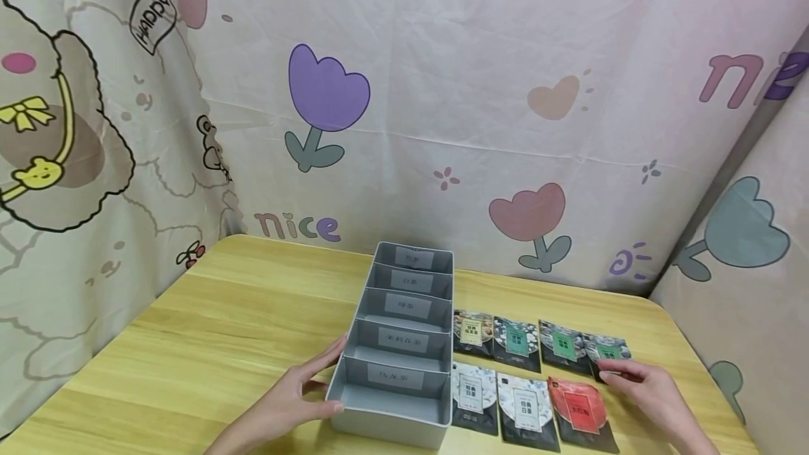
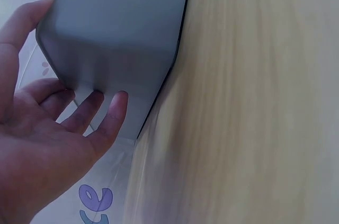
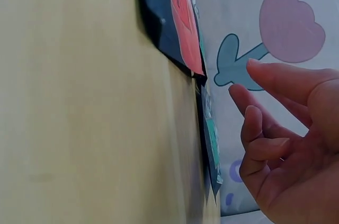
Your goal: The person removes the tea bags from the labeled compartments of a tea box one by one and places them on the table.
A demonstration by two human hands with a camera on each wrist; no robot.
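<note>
A long grey divided box (image 1: pixel 392 427) with paper labels on its dividers stands lengthwise on the table. My left hand (image 1: pixel 293 395) is at its near left end, fingers spread along the outer wall and thumb at the rim; the left wrist view shows the fingertips against the grey wall (image 2: pixel 116 28). Right of the box, flat sachets lie in two rows. My right hand (image 1: pixel 651 392) hovers by the rightmost green-labelled sachet (image 1: pixel 608 350), fingertips over its near edge. In the right wrist view, thumb and forefinger stand apart with nothing between them. A red sachet (image 1: pixel 578 409) lies just left of that hand.
Two blue-and-white sachets (image 1: pixel 527 406) lie in the near row beside the box. The far row also holds a yellow-labelled sachet (image 1: pixel 477 332) and more green-labelled ones (image 1: pixel 517 343). A printed curtain (image 1: pixel 411 125) hangs behind the wooden table (image 1: pixel 253 300).
</note>
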